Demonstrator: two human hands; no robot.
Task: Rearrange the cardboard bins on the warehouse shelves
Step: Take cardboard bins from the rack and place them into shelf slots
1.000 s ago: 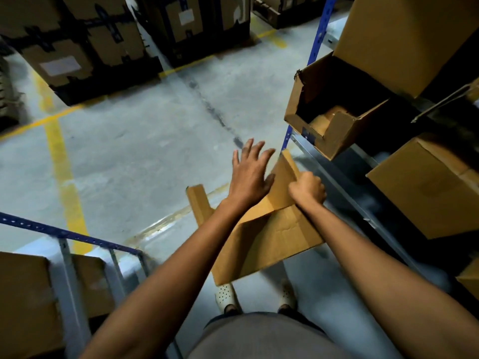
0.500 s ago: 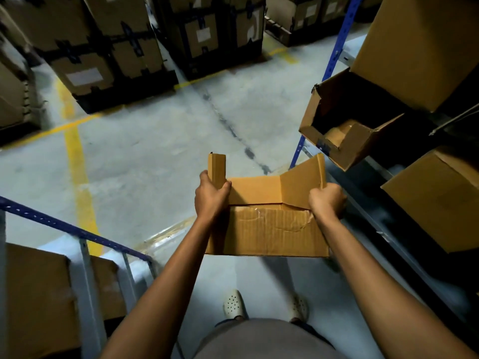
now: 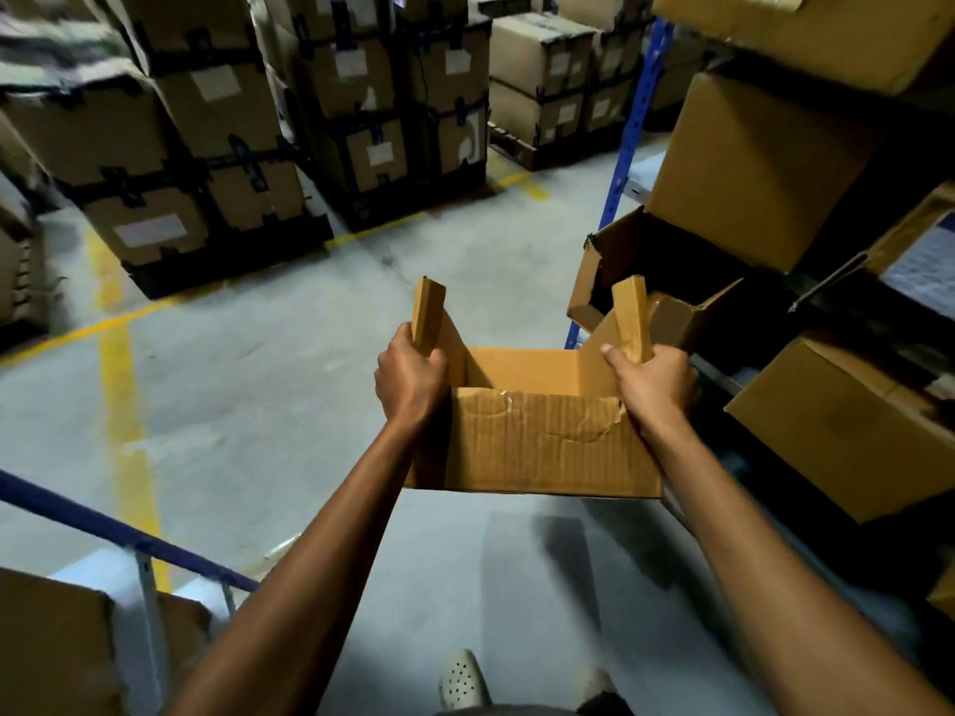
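One cardboard bin (image 3: 537, 447) held between left hand (image 3: 411, 377) and right hand (image 3: 653, 382)

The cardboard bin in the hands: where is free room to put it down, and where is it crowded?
Free: the bare floor between the yellow line and the blue shelf post, under the cardboard bin that the left hand and right hand grip. Crowded: the right shelves, filled by an open bin and closed boxes; I see no free gap.

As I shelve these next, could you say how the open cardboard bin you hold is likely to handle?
Probably light: the cardboard bin looks empty, carried by its side flaps in the left hand and right hand. Likely flimsy: its near wall is torn, creased.
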